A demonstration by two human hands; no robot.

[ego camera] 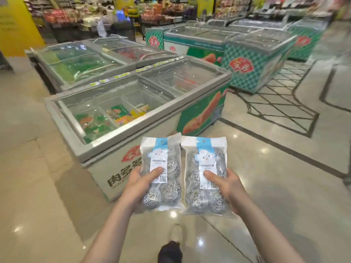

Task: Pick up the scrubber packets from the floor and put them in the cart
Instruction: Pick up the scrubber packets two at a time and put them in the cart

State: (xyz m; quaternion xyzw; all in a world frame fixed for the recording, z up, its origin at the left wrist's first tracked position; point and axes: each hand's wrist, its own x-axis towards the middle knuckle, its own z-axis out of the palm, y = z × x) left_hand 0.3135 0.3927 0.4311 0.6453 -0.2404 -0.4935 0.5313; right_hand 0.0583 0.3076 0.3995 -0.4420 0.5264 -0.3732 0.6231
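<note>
Two clear packets of steel-wool scrubbers with blue and white labels are held upright side by side in front of me. My left hand (139, 186) grips the left scrubber packet (164, 173) from its left side, thumb across the label. My right hand (227, 188) grips the right scrubber packet (206, 179) from its right side, thumb on the label. Each packet shows several shiny metal coils. No cart is in view.
A glass-topped chest freezer (106, 149) stands just ahead to the left, with more freezers (252, 59) behind and to the right. Glossy tiled floor (284, 177) spreads to the right. My shoe (175, 234) shows below the packets. Stocked shelves line the back.
</note>
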